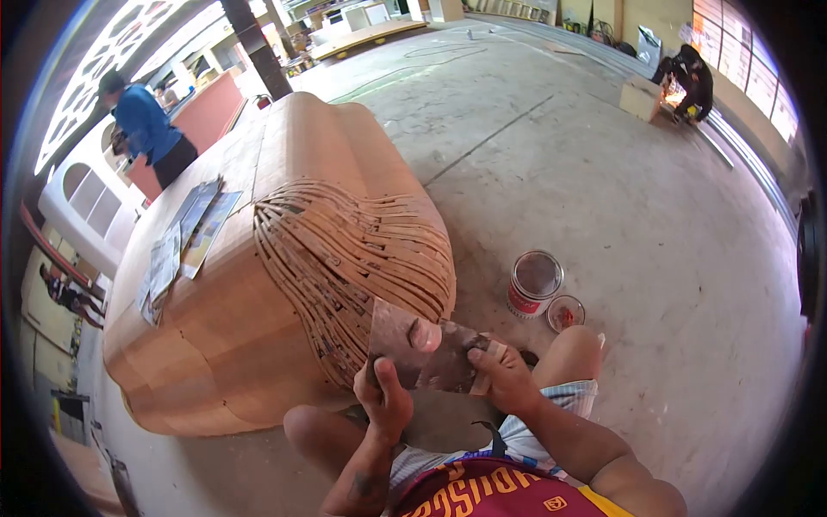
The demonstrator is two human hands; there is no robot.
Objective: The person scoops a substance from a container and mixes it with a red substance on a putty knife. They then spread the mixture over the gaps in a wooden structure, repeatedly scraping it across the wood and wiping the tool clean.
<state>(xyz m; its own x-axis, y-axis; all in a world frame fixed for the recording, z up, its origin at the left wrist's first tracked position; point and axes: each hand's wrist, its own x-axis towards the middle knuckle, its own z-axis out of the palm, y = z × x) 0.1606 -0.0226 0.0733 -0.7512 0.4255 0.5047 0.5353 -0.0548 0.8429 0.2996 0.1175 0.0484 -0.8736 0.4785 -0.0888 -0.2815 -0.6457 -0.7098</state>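
My left hand (385, 399) grips the left side of a flat, shiny board (396, 338) that carries a pinkish lump of paste. In my right hand (506, 372) is a dark, smeared flat piece (450, 353) with a lighter edge, which overlaps the board's right part. Both are held above my lap, in front of a large curved wooden form (198, 362). Curved, slotted strips (362, 246) fan across the form's near end. Whether the dark piece touches the board's face is hard to tell.
An open can (536, 284) and a round lid (566, 314) stand on the floor to the right. Newspapers (191, 226) lie on the form. A person in blue (142, 125) stands behind it; another person (687, 82) crouches near sparks at the far right.
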